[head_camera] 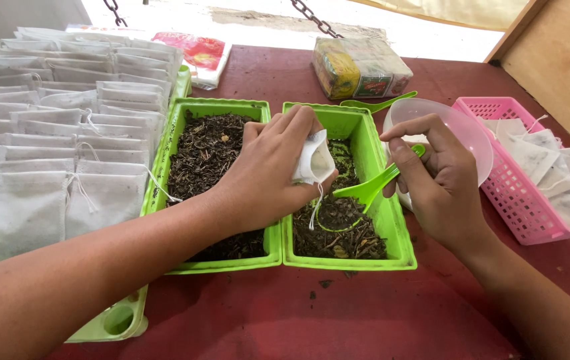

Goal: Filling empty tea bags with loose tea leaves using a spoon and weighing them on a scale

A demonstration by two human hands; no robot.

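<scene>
Left hand (268, 170) has its grip pinched on a small white drawstring pouch (313, 160). Right hand (435, 177) grasps a green plastic spoon (371, 189) over the right green tray (391, 227) of dried leaves.

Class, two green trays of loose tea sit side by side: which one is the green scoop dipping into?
The right-hand green tray: the green scoop, held by the right hand, reaches into its tea. The left tray has no scoop in it.

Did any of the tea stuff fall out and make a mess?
Yes, a little. A few dark crumbs lie on the red table just in front of the right green tray, outside it. The left hand holds a small white bag over that tray; the right hand holds a green spoon.
</scene>
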